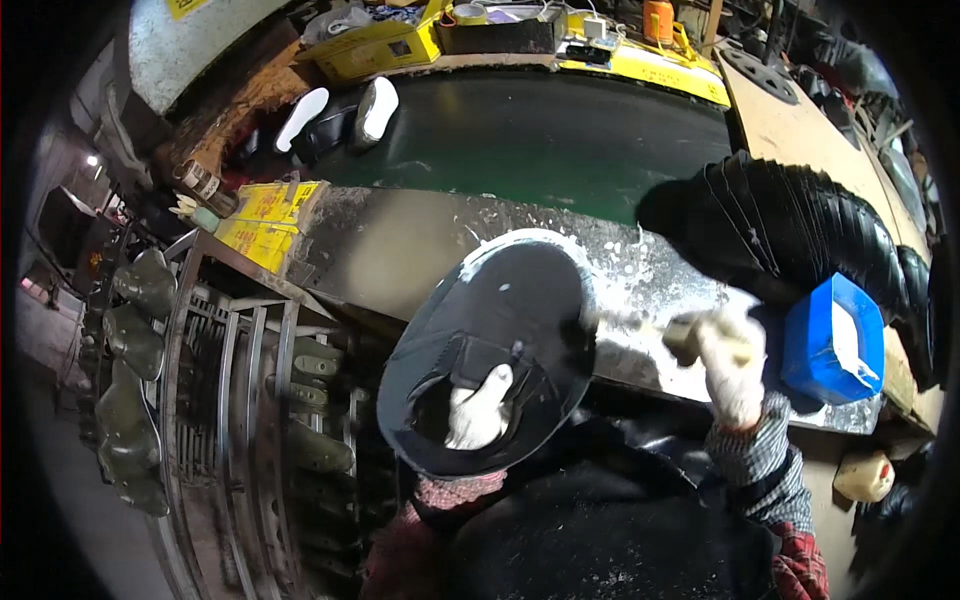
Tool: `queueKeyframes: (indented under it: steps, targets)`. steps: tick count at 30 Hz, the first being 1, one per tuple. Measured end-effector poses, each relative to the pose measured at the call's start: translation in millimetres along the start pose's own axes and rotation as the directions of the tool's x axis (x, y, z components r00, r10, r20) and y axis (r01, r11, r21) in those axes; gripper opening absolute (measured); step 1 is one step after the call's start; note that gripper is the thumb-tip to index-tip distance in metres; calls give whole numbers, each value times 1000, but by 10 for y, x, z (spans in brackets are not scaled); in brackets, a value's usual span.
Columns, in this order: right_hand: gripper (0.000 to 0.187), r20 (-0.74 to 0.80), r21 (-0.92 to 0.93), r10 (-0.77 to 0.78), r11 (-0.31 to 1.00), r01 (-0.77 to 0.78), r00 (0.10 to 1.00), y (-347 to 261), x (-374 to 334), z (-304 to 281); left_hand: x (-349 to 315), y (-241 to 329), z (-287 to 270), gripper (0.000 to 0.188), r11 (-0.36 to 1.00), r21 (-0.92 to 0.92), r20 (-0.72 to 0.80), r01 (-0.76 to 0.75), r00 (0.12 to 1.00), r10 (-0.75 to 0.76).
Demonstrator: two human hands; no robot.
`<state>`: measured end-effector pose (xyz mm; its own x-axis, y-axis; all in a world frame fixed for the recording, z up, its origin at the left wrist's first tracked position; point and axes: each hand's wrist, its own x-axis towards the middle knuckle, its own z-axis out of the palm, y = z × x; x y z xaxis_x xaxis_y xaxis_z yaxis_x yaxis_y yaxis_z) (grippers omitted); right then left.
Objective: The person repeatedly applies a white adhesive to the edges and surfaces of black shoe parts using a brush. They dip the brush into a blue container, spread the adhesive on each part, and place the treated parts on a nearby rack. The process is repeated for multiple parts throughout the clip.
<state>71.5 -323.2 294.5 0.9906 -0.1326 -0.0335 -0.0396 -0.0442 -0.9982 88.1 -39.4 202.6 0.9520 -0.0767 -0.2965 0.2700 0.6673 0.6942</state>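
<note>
My left hand [480, 410], in a white glove, reaches up through the opening of a black shoe upper [535, 290] and grips it, tilted over my lap. Wet-looking white adhesive lines the upper's far rim. On the right, my gloved right hand [735, 365] is closed around a brush [680, 342], smeared by motion, its head pointing toward the upper. Just right of that hand stands a blue tub [808, 345] with white adhesive inside and on its wall.
Behind the tub lies a row of stacked black uppers [790, 220]. White splashes mark the bench [400, 240]; a dark green belt [540, 130] runs beyond it. Two white-soled shoes [376, 112] rest at far left. A metal rack [235, 390] with shoe parts stands left.
</note>
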Motion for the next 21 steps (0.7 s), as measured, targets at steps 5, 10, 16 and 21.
queueKeyframes:
  steps: [5, 10, 16, 21]
  targets:
    - [36, 459, -258, -338, 834, 487, 821, -737, 313, 711, 42, -179, 282, 35, 943, 231, 255, -240, 950, 179]
    - [32, 564, 23, -732, 476, 879, 382, -551, -143, 1054, 47, -98, 393, 24, 6, 827, 510, -563, 754, 415]
    - [24, 596, -40, -282, 925, 379, 752, -224, -345, -87, 353, 388, 234, 24, 765, 640, 195, -70, 978, -73]
    - [14, 63, -71, -229, 970, 233, 971, -230, -780, -300, -6, 224, 246, 30, -65, 843, 536, -534, 824, 183]
